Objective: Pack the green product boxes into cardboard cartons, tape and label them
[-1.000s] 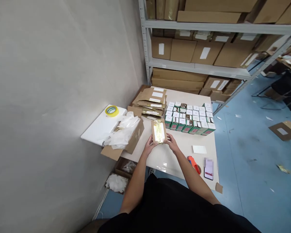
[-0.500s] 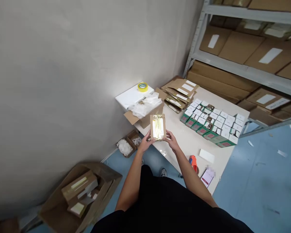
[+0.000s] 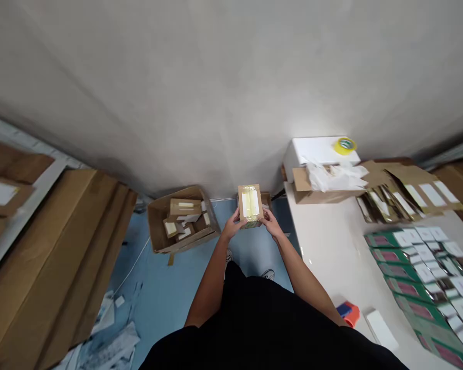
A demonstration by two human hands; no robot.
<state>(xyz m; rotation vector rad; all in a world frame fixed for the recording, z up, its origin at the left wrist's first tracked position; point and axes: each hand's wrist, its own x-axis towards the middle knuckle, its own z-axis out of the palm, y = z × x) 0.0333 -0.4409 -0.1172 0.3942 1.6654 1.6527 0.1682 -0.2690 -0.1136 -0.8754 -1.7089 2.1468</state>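
Between my two hands I hold a small cardboard box (image 3: 250, 204), its white label covered by shiny tape. My left hand (image 3: 233, 226) grips the box's lower left corner, and my right hand (image 3: 270, 223) grips the lower right one. The box is in front of my body, over the floor between the table and a large open cardboard carton (image 3: 185, 241). Several small taped boxes (image 3: 185, 207) lie inside that carton, to the left of my hands.
To the right, the white table (image 3: 327, 246) bears rows of green-and-white boxes (image 3: 424, 262), flattened cardboard (image 3: 405, 190), an orange tape dispenser (image 3: 351, 313) and a white box (image 3: 381, 330). Yellow tape (image 3: 344, 146) sits on a white block. Tall cartons (image 3: 57, 262) stand at left.
My view and body have turned left, away from the table. The box has come along in both hands, and the large carton now appears nearer the middle.
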